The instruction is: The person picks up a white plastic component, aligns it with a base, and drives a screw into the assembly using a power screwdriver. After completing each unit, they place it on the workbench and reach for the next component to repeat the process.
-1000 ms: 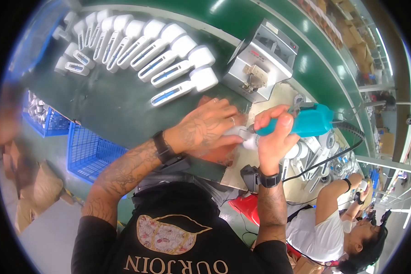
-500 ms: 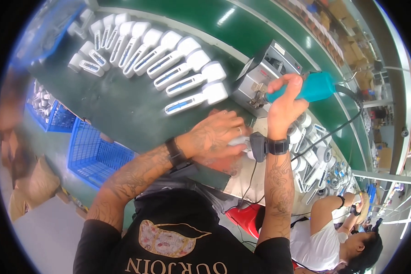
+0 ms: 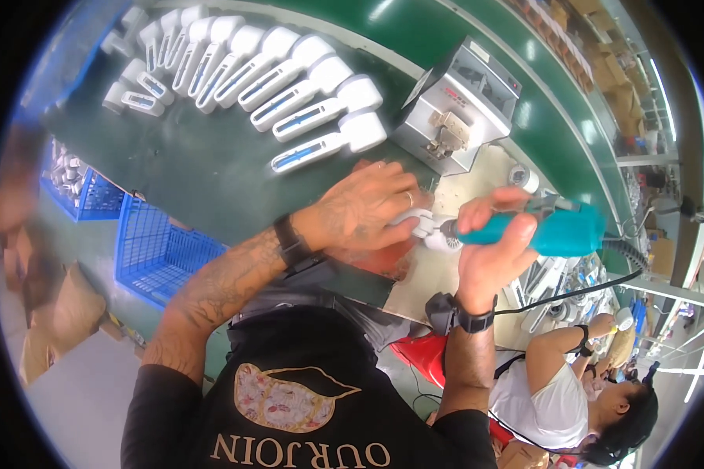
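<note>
My right hand (image 3: 489, 270) is wrapped around a teal electric screwdriver (image 3: 567, 232), which lies nearly level with its tip pointing left. That tip meets, or comes very close to, a white plastic part (image 3: 423, 225). My left hand (image 3: 364, 207) grips this part between thumb and fingers over a reddish-brown mat (image 3: 379, 266); much of the part is hidden beneath the hand. Beyond my left hand, a curved row of white handles with wide round heads and blue strips (image 3: 309, 152) lies on the dark green tabletop (image 3: 211, 164).
A silver box-shaped machine (image 3: 454, 117) stands beyond my right hand. White parts (image 3: 536, 285) are heaped at right, near the screwdriver's black cable (image 3: 575, 294). A blue crate (image 3: 160, 250) sits lower left. A co-worker (image 3: 540, 383) in white works at lower right.
My right hand has brought the screwdriver from the silver machine back toward me, down to the white part. My left hand stays around the part. The view has shifted slightly.
</note>
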Demonstrator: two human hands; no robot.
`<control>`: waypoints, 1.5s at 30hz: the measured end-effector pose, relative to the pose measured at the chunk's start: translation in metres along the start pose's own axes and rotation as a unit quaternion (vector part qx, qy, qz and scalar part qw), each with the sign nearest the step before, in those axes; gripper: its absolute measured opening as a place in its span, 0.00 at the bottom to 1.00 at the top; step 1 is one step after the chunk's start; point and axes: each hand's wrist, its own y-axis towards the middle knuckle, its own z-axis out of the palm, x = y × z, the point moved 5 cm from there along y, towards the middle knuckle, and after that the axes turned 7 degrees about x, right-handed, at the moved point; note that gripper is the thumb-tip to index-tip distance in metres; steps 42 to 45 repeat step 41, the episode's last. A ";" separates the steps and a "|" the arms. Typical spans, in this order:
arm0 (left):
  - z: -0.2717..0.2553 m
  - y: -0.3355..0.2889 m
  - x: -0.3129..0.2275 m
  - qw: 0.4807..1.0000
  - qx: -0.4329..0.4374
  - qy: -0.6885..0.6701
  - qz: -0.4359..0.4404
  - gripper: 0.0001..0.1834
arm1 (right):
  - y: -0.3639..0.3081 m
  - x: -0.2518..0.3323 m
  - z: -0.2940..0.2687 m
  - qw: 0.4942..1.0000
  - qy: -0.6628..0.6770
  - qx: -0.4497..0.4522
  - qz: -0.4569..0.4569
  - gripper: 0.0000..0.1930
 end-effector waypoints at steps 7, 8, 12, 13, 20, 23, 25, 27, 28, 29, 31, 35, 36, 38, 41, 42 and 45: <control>0.002 -0.002 -0.001 0.999 0.020 0.017 -0.039 0.16 | -0.017 -0.003 -0.004 1.000 -0.020 0.007 -0.009 0.30; 0.002 -0.001 -0.001 0.999 0.022 0.011 -0.040 0.17 | -0.016 -0.003 -0.004 1.000 -0.013 0.010 -0.006 0.30; 0.002 -0.002 -0.003 0.999 0.027 0.001 -0.032 0.18 | -0.019 -0.009 -0.004 1.000 0.004 0.018 0.006 0.28; 0.002 -0.002 -0.003 0.999 0.028 0.001 -0.033 0.18 | -0.020 -0.012 -0.003 1.000 0.005 0.018 0.007 0.28; 0.001 0.004 -0.003 0.999 0.040 0.014 -0.022 0.16 | -0.019 -0.018 0.001 0.999 0.025 0.034 -0.009 0.24; -0.005 0.007 -0.007 0.999 0.046 0.023 -0.012 0.16 | -0.018 -0.017 0.000 0.999 0.027 0.032 -0.013 0.23; -0.010 0.006 -0.010 0.998 0.050 0.037 -0.015 0.17 | -0.021 -0.015 -0.002 1.000 0.015 0.018 -0.018 0.22; -0.006 -0.001 -0.011 0.999 0.025 0.029 0.021 0.17 | -0.026 -0.021 -0.006 0.999 0.017 -0.020 0.026 0.23; -0.006 -0.008 -0.012 0.997 -0.016 0.038 0.061 0.17 | -0.030 -0.020 -0.003 0.999 0.026 -0.017 0.038 0.23; -0.011 -0.015 -0.015 0.992 -0.055 0.050 0.106 0.17 | -0.033 -0.017 -0.001 0.998 0.034 -0.014 0.049 0.23; -0.012 -0.018 -0.039 0.986 0.005 0.068 0.154 0.17 | -0.045 -0.006 -0.017 0.991 0.113 -0.066 0.021 0.25; -0.023 -0.057 -0.046 0.995 -0.031 0.052 0.076 0.17 | -0.053 0.052 -0.020 0.982 0.178 -0.014 -0.062 0.28; -0.037 -0.071 -0.036 0.998 -0.055 0.006 -0.002 0.19 | -0.059 0.054 -0.026 0.984 0.147 -0.079 -0.060 0.30; -0.071 -0.112 -0.014 0.974 -0.162 -0.045 -0.151 0.19 | -0.070 0.053 -0.041 0.986 0.132 -0.079 -0.068 0.29; -0.113 -0.163 0.006 0.867 -0.323 -0.022 -0.380 0.21 | -0.083 0.035 -0.051 0.985 0.118 -0.128 -0.016 0.30; -0.113 -0.163 0.006 0.867 -0.323 -0.022 -0.380 0.21 | -0.083 0.035 -0.051 0.985 0.118 -0.128 -0.016 0.30; -0.113 -0.163 0.006 0.867 -0.323 -0.022 -0.380 0.21 | -0.083 0.035 -0.051 0.985 0.118 -0.128 -0.016 0.30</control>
